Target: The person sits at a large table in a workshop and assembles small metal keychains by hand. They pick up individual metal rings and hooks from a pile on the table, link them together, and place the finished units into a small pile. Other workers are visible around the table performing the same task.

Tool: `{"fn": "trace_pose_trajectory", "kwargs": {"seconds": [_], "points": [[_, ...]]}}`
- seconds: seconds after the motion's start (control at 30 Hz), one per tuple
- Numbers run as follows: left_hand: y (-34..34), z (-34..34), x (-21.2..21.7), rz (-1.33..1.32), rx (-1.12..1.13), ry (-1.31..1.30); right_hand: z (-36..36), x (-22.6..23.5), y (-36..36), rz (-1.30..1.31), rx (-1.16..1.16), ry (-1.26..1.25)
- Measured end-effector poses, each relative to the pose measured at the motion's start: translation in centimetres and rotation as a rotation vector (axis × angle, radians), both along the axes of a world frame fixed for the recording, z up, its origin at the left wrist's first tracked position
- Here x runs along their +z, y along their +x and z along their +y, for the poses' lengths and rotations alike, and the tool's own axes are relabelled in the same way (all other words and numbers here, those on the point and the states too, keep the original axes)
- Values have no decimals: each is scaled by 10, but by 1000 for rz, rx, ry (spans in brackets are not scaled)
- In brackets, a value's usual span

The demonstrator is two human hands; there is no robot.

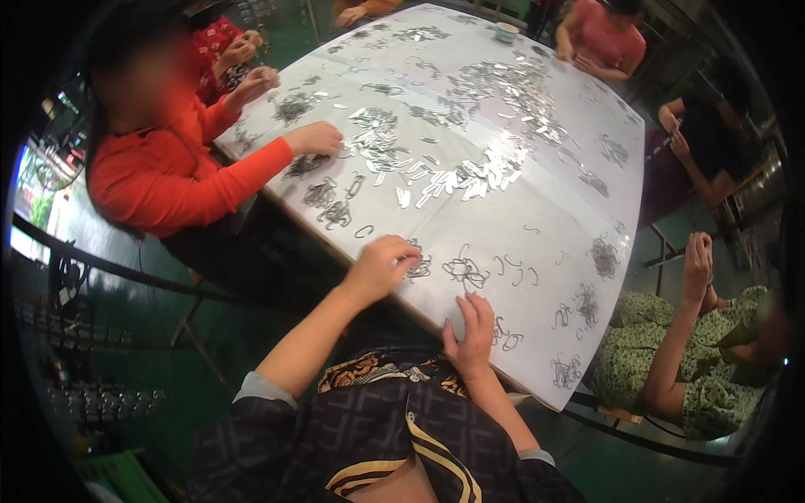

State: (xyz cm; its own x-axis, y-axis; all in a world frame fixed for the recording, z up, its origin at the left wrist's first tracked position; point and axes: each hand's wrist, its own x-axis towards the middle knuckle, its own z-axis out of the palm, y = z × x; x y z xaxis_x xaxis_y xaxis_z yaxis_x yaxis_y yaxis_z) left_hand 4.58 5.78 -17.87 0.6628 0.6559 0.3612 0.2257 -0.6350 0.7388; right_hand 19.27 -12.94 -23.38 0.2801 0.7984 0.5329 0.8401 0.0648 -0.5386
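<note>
At the near edge of the white table, my left hand is closed, thumb and fingertips together over a small pile of thin, curved dark wire pieces. Whatever lies between its fingertips is too small to make out. To its right, my right hand rests at the table edge, fingers stretched and thumb apart, with nothing seen in it. Just beside it lies another heap of curved wire pieces. Between and beyond my hands is a looser cluster of C-shaped wire pieces, with a few single ones to its right.
Many flat shiny silver strips spread over the table's middle. Further wire heaps lie along its edges. A small cup stands at the far side. A person in a red sleeve reaches in from the left; a person in green sits at right.
</note>
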Motion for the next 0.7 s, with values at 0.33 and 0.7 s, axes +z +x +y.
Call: {"fn": "trace_pose_trajectory", "kwargs": {"seconds": [0.33,0.7], "points": [[97,2,-39,210,-273,435,-1,2,-2,26,-3,67],[132,2,-33,464,-492,809,2,14,-1,51,-4,61]]}}
